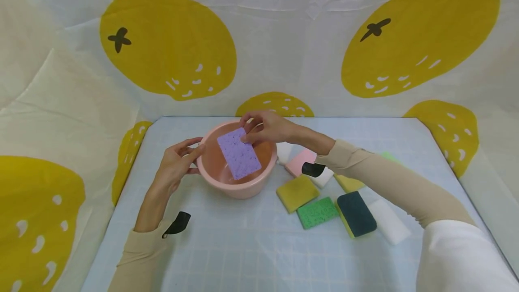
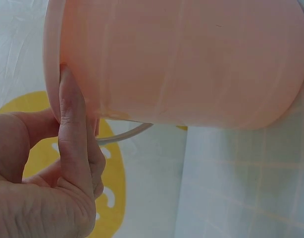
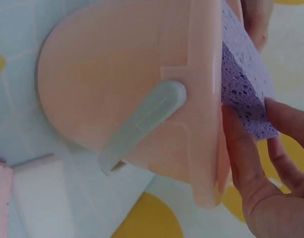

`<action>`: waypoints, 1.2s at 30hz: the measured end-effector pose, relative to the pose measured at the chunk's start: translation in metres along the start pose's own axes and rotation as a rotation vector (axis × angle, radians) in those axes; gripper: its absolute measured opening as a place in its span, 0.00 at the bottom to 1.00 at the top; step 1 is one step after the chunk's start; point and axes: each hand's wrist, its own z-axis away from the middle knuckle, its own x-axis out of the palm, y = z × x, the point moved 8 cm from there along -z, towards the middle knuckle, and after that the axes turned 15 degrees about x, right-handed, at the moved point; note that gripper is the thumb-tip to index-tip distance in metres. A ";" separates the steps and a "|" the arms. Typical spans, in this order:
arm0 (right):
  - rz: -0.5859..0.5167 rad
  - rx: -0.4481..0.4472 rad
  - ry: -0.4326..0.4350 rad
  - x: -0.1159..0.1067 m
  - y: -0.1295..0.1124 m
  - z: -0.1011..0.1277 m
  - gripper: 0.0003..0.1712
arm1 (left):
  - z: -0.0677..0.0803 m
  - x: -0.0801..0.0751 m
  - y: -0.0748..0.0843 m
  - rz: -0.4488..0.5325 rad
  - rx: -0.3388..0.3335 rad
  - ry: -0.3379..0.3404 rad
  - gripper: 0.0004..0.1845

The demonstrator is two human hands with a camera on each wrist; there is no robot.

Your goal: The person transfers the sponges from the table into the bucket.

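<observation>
Steadying the pink bucket (image 1: 247, 190) falls to our left hand (image 1: 178, 163), at the far left of the work; it pinches the rim, the thumb on top and the other fingers outside, below the lip. The bucket stands upright on the pale checked table (image 1: 239, 238), and its handle (image 3: 147, 121) hangs down the outer wall on the right.

Over the bucket's mouth we have the purple sponge (image 1: 240, 154), slanted, its lower end hidden behind the rim in the right wrist view. Our right hand (image 1: 269, 127) grips its upper end between thumb and fingers. We judge the step in hand to be passing this sponge through the opening; whether inward or outward, we cannot tell. If inward, the next move calls for lowering it past the rim and loosening the right fingers, with the left hand bracing the bucket against a tip.

Right of the bucket lie more sponges: a mustard one (image 1: 298, 193) and a pink one (image 1: 298, 162), then a green one (image 1: 317, 212), a dark-faced one (image 1: 357, 214) and a white block (image 1: 390, 221). Our right sleeve (image 1: 377, 184) covers part of the group, so we leave them uncounted.
</observation>
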 end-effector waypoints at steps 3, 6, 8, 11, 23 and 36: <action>0.010 -0.002 -0.027 0.007 0.002 -0.004 0.19 | 0.000 0.000 0.000 0.002 0.001 0.003 0.30; 0.036 -0.002 -0.035 0.013 0.005 -0.008 0.19 | 0.000 0.001 0.001 0.000 0.009 0.000 0.30; 0.061 0.004 -0.034 0.016 0.006 -0.010 0.18 | 0.000 0.001 0.002 0.002 0.012 -0.003 0.30; 0.117 0.005 -0.027 0.021 0.007 -0.014 0.18 | 0.000 0.002 0.002 0.005 0.011 -0.010 0.30; 0.358 -0.010 -0.007 0.047 0.011 -0.033 0.20 | -0.001 0.002 0.001 -0.006 0.015 0.004 0.30; 0.547 0.004 -0.068 0.074 0.022 -0.048 0.15 | 0.002 0.000 0.002 -0.012 0.018 0.000 0.31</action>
